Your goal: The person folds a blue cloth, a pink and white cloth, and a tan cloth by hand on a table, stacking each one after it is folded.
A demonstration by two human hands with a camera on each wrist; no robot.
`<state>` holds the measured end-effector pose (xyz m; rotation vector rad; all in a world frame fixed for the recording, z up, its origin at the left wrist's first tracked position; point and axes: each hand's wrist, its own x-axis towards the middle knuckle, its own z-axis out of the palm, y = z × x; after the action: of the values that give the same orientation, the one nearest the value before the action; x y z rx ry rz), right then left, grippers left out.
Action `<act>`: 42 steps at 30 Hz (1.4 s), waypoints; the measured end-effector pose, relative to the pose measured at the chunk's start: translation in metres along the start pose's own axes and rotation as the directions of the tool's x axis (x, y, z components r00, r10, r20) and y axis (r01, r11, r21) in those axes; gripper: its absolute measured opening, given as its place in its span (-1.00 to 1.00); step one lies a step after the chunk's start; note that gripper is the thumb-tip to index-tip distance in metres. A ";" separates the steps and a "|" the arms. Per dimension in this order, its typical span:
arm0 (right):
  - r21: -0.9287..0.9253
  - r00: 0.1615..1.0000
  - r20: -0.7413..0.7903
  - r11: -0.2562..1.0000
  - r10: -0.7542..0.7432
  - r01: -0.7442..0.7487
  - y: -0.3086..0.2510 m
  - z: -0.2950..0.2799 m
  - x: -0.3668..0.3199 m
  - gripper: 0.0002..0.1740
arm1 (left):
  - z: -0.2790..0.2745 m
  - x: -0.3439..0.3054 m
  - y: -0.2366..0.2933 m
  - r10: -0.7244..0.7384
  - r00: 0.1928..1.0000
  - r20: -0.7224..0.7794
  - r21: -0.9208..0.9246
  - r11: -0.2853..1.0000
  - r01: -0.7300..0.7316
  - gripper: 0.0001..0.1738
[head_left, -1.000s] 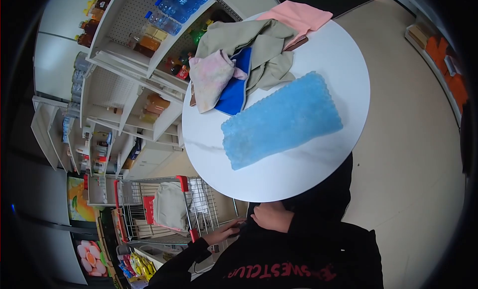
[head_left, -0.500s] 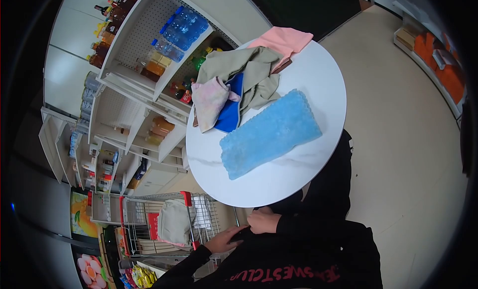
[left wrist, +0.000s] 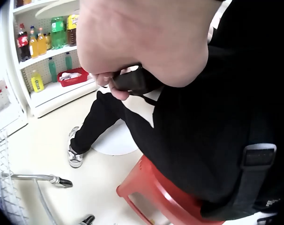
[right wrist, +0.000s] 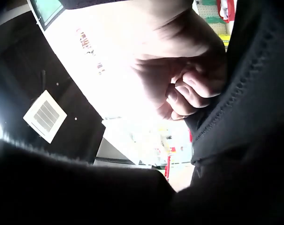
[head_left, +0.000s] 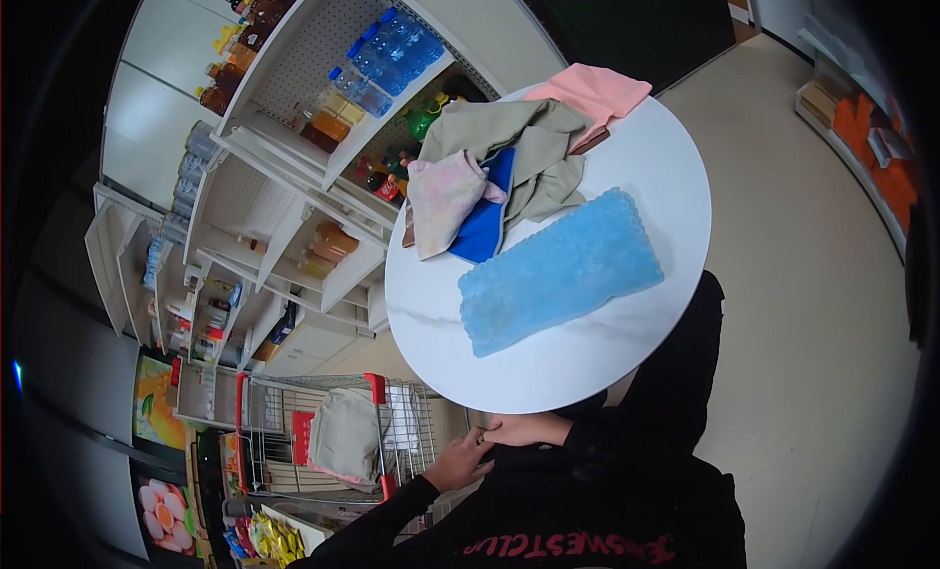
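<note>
My left hand [head_left: 460,462] and right hand [head_left: 526,429] lie close together over the lap, fingertips meeting in the head view. The right wrist view shows the right hand [right wrist: 186,79] with fingers loosely curled against black cloth, nothing visible in it. In the left wrist view the heel of the left hand [left wrist: 142,42] fills the top, beside a small black object whose kind I cannot tell. Beyond the hands, a light blue scalloped-edged cloth [head_left: 563,273] lies flat on the round white table [head_left: 431,358]. Behind it are a crumpled grey-green garment [head_left: 548,167], a pale pink mottled cloth [head_left: 446,202] and blue fabric [head_left: 485,231].
A pink cloth [head_left: 592,91] hangs over the table's far edge. To the left stands a wire shopping cart [head_left: 279,471] with a grey-green bundle [head_left: 343,437] in it. Shelves [head_left: 235,192] with bottles line the left side. Below the thigh is a red plastic stool [left wrist: 167,187].
The hands have drawn together, the left toward the right, until their fingertips meet. The head view has shifted with the head. Cloths on the table keep their places.
</note>
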<state>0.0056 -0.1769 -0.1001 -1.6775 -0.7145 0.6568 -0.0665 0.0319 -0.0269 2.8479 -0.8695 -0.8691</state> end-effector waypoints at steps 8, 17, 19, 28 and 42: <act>0.150 0.999 -0.039 0.988 -0.025 0.030 -0.003 0.000 -0.009 -0.55 | 0.021 0.005 -0.007 0.088 0.985 -0.146 -0.125 0.986 -0.107 -0.59; 0.081 0.993 -0.033 0.990 -0.113 0.116 -0.007 0.005 -0.015 -0.53 | 0.027 -0.018 0.012 -0.049 0.992 -0.117 -0.546 0.837 -0.023 -0.25; 0.130 0.991 0.041 0.984 -0.126 0.119 -0.007 0.010 -0.011 -0.54 | 0.021 -0.030 0.008 -0.048 0.996 -0.076 -0.593 0.805 -0.007 -0.23; 0.180 0.930 0.351 0.983 -0.106 0.044 -0.040 0.006 -0.011 -0.63 | 0.041 -0.066 0.012 -0.072 0.988 0.139 -0.834 0.530 0.156 -0.25; 0.069 0.941 0.310 0.990 -0.135 0.120 -0.032 -0.004 -0.026 -0.63 | 0.062 -0.053 0.035 -0.254 0.875 -0.412 -0.496 0.868 0.018 -0.49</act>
<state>-0.0124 -0.1938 -0.0664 -1.4822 -1.0167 0.8526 -0.1533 0.0376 -0.0454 2.5117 -0.3253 -0.3019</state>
